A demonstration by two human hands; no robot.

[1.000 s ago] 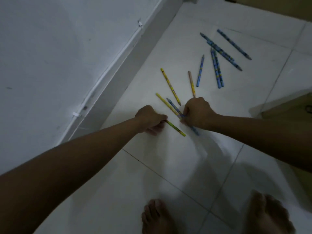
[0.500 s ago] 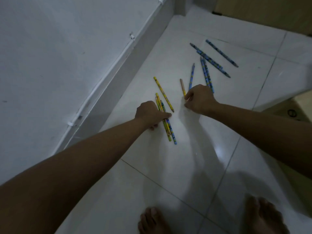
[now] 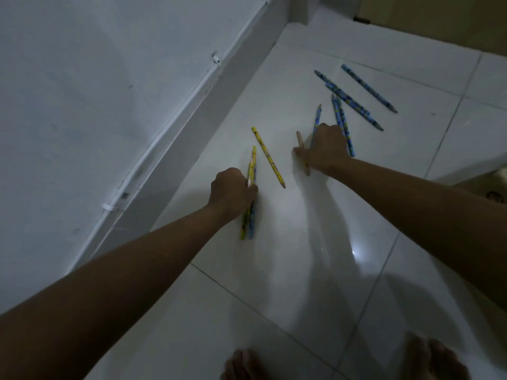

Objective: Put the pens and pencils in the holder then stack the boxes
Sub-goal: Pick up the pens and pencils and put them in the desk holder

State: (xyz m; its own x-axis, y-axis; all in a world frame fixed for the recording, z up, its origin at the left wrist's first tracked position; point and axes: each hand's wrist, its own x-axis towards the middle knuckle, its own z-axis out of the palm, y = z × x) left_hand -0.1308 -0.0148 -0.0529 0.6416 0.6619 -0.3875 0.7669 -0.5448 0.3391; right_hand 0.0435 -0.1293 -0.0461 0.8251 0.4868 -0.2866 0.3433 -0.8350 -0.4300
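Pencils lie scattered on the white tiled floor [image 3: 301, 242]. My left hand [image 3: 231, 192] grips a small bundle of yellow and blue pencils [image 3: 251, 204], which stick out above and below the fist. A lone yellow pencil [image 3: 268, 157] lies just right of it. My right hand [image 3: 325, 149] is curled over a tan pencil [image 3: 300, 139] and a blue pencil [image 3: 317, 119]; the grip itself is hidden. Two blue pencils [image 3: 345, 124] lie side by side at its right edge, and three longer blue ones [image 3: 356, 101] lie farther back. No holder or boxes are in view.
A white wall [image 3: 96, 105] with a thin clipped cable runs along the left, meeting the floor at a grey skirting. My bare feet [image 3: 247, 366] show at the bottom edge. A beige object [image 3: 488, 187] sits at the right edge.
My left hand has gathered the yellow and blue pencils into a bundle and tilted them more upright. My right hand moved farther out, from the tan pencil's near end onto the tan and blue pencils.
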